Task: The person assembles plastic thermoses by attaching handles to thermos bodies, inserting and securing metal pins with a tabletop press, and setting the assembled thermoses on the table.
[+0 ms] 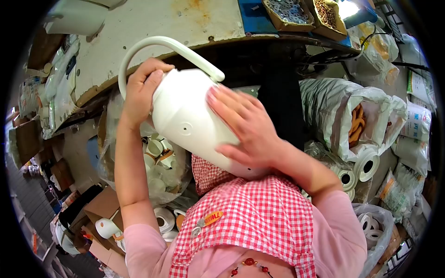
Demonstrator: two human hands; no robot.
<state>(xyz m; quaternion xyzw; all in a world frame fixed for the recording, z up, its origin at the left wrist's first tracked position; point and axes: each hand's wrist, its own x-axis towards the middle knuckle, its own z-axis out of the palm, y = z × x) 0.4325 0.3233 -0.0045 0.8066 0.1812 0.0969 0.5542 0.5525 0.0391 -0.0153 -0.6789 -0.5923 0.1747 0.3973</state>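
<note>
By the bench edge (pixel 234 38), left fingers (pixel 149 70) round white casing (pixel 194 118), right fingers (pixel 228 105) open atop.

Left grip (pixel 144 90) closed on rim of white plastic kettle body (pixel 197 123), curved white handle (pixel 174 44) arching above. Right grip (pixel 243 123) flat against body's side, fingers spread. Body tilted over red-checked apron (pixel 250 208). Table (pixel 153 23) beyond; open boxes of small metal parts (pixel 289 11) at far edge. White sack (pixel 343 111) at right, orange-brown pieces (pixel 357 125) inside.

“TW” patch (pixel 213 217), Chinese-lettered sack (pixel 418 123) (blurred)
</note>
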